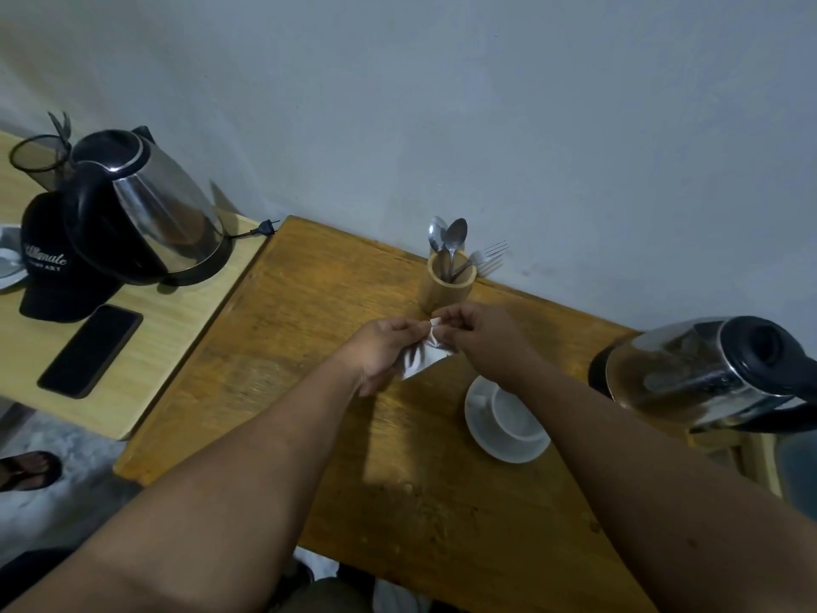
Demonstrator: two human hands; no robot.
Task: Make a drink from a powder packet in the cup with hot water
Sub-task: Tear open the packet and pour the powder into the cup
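Both hands hold a small white powder packet (425, 357) above the brown wooden table (309, 325). My left hand (383, 347) grips its body, and my right hand (479, 336) pinches its top corner between thumb and fingers. A white cup (515, 413) stands empty on a white saucer (484, 429) just below my right wrist, which covers part of it. A steel and glass kettle (707, 373) with a black handle sits at the table's right end. A bamboo holder (445, 283) with spoons (455, 236) and a fork stands against the wall behind my hands.
A lighter side table (177, 311) on the left carries a second steel kettle (150, 205), a black cap (48, 263), a black phone (90, 349) and a mesh strainer (37, 157). A sandalled foot (28, 471) shows on the floor at lower left.
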